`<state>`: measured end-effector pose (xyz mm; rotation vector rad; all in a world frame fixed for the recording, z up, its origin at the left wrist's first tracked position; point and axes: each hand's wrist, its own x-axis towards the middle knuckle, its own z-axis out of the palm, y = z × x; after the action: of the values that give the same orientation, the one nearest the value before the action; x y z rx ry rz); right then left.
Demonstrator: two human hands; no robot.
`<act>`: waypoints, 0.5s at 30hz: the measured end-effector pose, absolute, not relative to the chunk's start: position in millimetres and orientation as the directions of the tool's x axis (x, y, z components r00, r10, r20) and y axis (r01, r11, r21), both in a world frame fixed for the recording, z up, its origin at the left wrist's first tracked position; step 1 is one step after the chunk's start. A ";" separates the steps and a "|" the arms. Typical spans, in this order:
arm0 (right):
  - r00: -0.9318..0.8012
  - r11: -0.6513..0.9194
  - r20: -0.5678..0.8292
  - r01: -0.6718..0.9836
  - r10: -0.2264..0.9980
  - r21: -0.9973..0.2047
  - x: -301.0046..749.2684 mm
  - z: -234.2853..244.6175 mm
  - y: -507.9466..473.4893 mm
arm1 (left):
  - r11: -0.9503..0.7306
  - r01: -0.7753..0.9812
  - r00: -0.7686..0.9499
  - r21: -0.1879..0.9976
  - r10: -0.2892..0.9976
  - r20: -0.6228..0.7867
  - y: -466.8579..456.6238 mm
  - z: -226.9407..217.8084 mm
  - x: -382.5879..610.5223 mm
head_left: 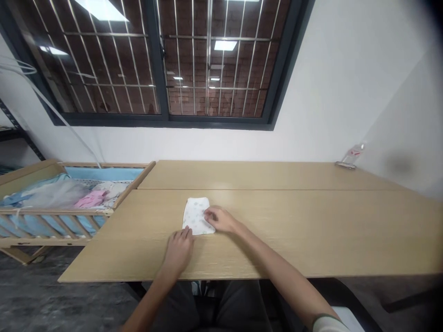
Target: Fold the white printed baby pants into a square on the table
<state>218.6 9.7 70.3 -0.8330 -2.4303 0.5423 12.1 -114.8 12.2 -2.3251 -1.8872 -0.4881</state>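
Observation:
A small white cloth (198, 216) with a faint printed pattern lies flat on the wooden table, narrower at its top than at its bottom. My left hand (180, 249) rests palm down at its lower left corner, fingers laid out and fingertips touching the edge. Over the right side of the cloth, my right hand (221, 218) has its thumb and fingers curled together in a pinch at the fabric. How much cloth is between those fingertips is hard to make out.
The light wooden table (311, 230) has a seam across it. A wooden crib (114, 211) with blue lining, holding pink and white fabrics, adjoins its left end. A clear plastic package (352, 156) sits at the back right. Behind is a barred window (162, 117).

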 end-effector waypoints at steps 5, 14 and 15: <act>-0.772 0.776 0.221 0.484 0.596 -0.403 241.4 70.8 -21.0 | -0.375 0.916 0.321 0.143 0.898 0.301 -95.0 28.9 -34.2; -0.761 0.779 0.210 0.540 0.614 -0.318 240.0 68.2 -36.5 | -0.471 0.852 0.385 0.227 0.859 0.338 -85.0 34.5 -39.2; -0.764 0.785 0.220 0.532 0.606 -0.317 240.8 67.8 -39.0 | -0.465 0.851 0.375 0.245 0.864 0.336 -86.4 32.4 -38.5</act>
<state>240.8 -39.0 67.8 -0.8742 -2.6664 0.3398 -38.5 -86.4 32.4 -2.6307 -1.6406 -0.6737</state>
